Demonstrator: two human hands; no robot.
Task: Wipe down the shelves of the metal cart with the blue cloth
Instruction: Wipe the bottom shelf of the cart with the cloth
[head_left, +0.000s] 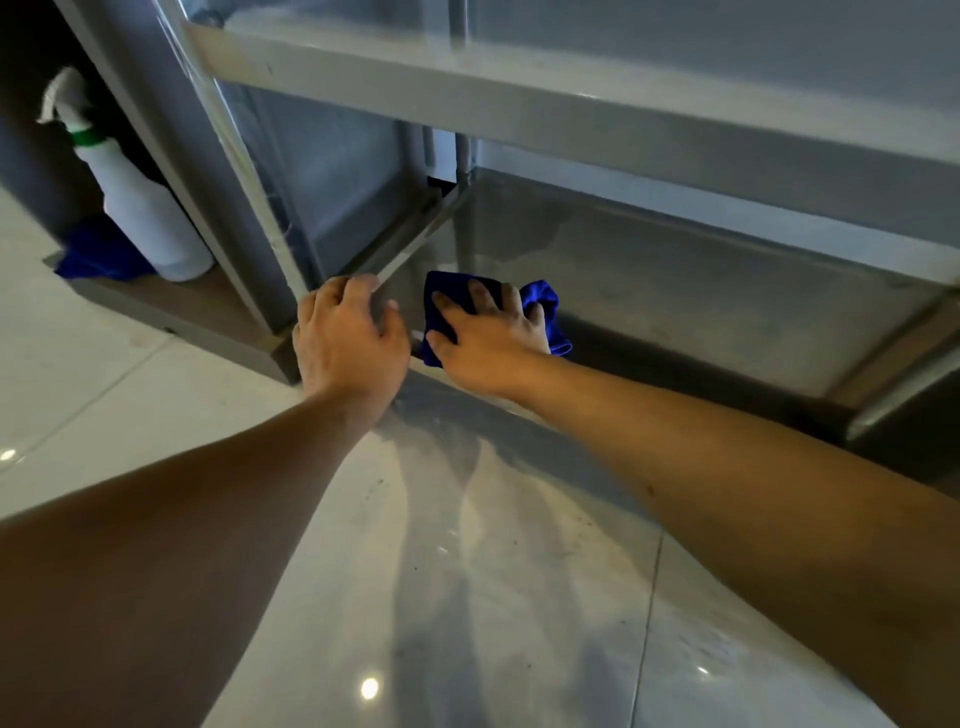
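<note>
Your left hand (349, 332) grips the cart's corner post; your right hand (488, 332) presses the blue cloth (543, 301) flat-fingered on the bottom shelf (701, 312) (near left corner). Sweep in overlapping strokes.

Right hand (488, 338) presses a blue cloth (540, 301) flat on the metal cart's bottom shelf (701, 312). Left hand (348, 343) grips the cart's corner post (249, 171). A white spray bottle (140, 208) stands at far left.
</note>
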